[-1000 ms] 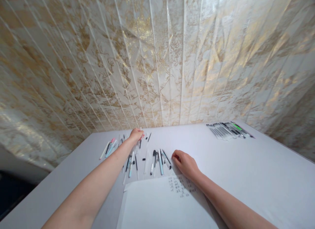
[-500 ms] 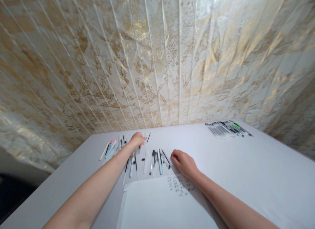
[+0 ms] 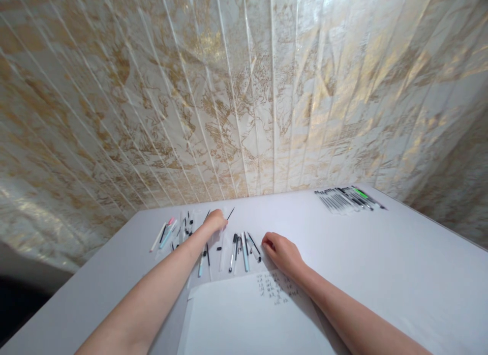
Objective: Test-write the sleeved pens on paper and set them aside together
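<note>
Over the loose pen parts on the far left side of the table, my left hand (image 3: 216, 220) has its fingers closed. From its fingertips pokes a thin dark pen refill (image 3: 231, 213), tilted up to the right; the grip itself is partly hidden. My right hand (image 3: 281, 249) rests on the table with curled fingers, and nothing shows in it. Just left of it lie several pens and parts, among them a light blue pen (image 3: 245, 258) and a black-capped clear pen (image 3: 232, 256). A small black cap (image 3: 219, 248) lies below my left hand.
Written-on white paper (image 3: 244, 319) lies in front, its upper right corner under my right wrist. A row of pens and refills (image 3: 345, 200) sits at the back right. More pens, with a pink-topped one (image 3: 170, 222), lie at far left. A patterned curtain (image 3: 244, 100) hangs behind.
My left hand has shifted a little to the right, and the dark refill at its fingertips has moved and tilted with it. My right hand stays in place. The view has swung slightly.
</note>
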